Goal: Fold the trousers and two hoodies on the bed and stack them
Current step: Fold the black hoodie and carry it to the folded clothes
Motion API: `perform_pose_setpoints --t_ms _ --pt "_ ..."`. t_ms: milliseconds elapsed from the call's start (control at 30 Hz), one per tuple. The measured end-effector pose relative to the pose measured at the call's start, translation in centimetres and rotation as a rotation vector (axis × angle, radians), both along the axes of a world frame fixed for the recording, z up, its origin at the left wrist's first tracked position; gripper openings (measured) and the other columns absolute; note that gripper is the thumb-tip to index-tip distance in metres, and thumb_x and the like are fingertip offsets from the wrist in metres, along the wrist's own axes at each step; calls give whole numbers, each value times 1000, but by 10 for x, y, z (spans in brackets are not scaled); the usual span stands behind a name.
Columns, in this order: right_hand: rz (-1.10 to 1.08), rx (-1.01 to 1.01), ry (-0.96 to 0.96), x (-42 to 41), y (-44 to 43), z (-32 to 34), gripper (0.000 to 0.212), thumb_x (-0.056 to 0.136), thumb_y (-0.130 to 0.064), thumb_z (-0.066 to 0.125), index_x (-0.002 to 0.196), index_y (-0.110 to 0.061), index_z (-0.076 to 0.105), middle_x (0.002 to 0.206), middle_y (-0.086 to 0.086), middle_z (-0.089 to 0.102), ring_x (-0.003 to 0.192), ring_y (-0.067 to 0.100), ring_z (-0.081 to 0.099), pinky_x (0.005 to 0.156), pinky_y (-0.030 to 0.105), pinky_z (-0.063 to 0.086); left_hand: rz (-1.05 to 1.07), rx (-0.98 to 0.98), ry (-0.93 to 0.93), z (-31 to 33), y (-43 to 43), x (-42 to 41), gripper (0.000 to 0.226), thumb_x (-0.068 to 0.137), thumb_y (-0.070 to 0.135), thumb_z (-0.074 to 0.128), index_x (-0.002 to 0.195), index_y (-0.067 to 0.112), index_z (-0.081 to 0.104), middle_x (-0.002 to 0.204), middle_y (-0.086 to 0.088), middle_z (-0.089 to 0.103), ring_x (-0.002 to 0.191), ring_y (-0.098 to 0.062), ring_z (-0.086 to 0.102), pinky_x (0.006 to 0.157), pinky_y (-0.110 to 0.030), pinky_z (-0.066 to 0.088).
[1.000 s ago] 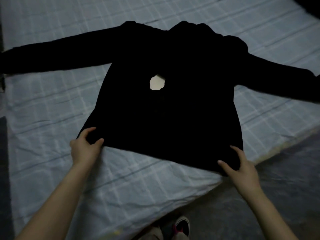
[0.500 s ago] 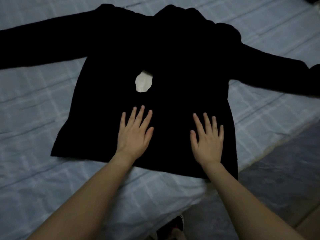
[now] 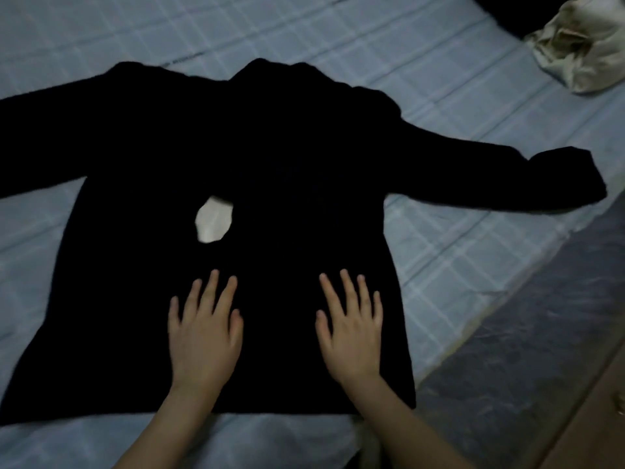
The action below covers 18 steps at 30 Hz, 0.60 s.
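Black hoodie (image 3: 304, 157) lies flat, sleeves spread out to both sides, hood at the far end, hem toward the person; a pale patch (image 3: 213, 222) shows left of centre. It's on a bed (image 3: 338, 32) w/ a light blue-grey checked sheet. A crumpled cream garment (image 3: 588, 42) sits at the bed's far right, well apart from the hoodie; dark floor (image 3: 527, 333) runs along the right edge. Left hand (image 3: 203, 343) & right hand (image 3: 351, 340) rest palm-down on the hoodie's lower body near the hem, fingers straight & slightly spread, side by side, not touching; the patch is just beyond the left hand.
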State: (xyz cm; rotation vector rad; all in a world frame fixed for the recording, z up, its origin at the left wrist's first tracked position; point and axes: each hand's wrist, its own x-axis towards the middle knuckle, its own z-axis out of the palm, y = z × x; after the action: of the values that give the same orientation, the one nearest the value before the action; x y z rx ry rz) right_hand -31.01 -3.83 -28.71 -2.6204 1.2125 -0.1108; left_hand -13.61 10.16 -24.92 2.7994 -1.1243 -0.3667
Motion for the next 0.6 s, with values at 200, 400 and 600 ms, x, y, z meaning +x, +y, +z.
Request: perform_pose_setpoints --t_ms 200,400,600 --pt "60 376 -336 -14 -45 39 70 89 -37 51 153 -45 24 154 -11 38 144 9 32 115 33 28 55 -266 -36 26 -100 -18 50 88 8 59 138 3 51 148 -30 37 138 -45 31 114 -61 25" --pt "-299 241 -541 -81 -219 65 62 88 -11 58 148 -17 41 140 9 50 127 24 49 113 25 31 -224 -313 1 38 -270 -50 58 93 33 37 149 17 41 155 -18 34 144 -40 26 118 -56 17" --pt "-604 244 -571 -152 -343 52 64 94 -8 59 149 -30 37 121 7 45 91 16 58 80 11 44 -432 -360 -42 16 -416 -91 55 95 38 36 148 25 42 155 -9 38 143 -34 30 117 -55 16"
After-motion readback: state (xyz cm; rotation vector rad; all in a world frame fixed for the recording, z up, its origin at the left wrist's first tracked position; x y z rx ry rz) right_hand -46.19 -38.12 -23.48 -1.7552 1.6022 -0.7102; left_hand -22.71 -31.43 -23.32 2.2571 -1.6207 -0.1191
